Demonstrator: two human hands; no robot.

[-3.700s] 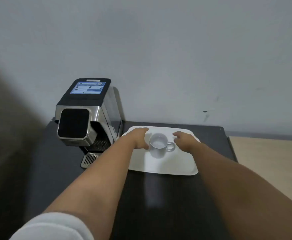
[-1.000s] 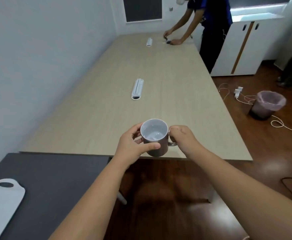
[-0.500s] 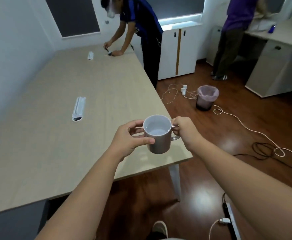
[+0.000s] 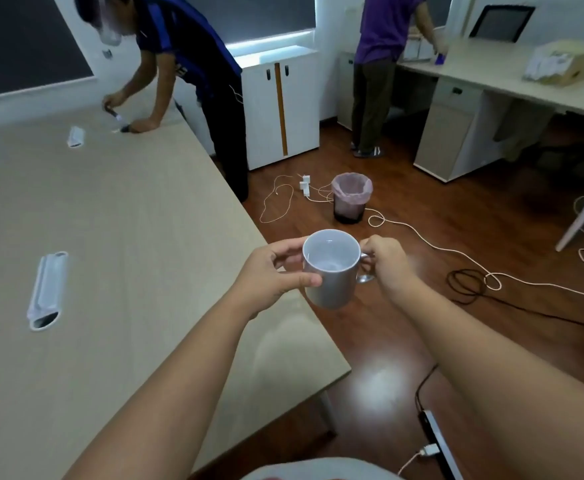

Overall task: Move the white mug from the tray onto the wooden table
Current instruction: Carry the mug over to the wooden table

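Note:
I hold the white mug (image 4: 332, 271) upright in the air with both hands, just past the right edge of the long wooden table (image 4: 117, 237), over the brown floor. My left hand (image 4: 276, 271) wraps the mug's left side, thumb across its front. My right hand (image 4: 387, 265) pinches the handle on the right. The mug looks empty. The tray is out of view.
A cable slot cover (image 4: 46, 289) lies in the table at left. A person in blue (image 4: 186, 77) leans over the table's far end; another in purple (image 4: 380, 64) stands at a desk. A lined bin (image 4: 351, 197), cords (image 4: 463, 258) and a power strip (image 4: 439, 445) lie on the floor.
The mug has left the tray beside the coffee machine and come across to the wooden table, held in both hands. My view has swung right, so the mug is now past the table's edge.

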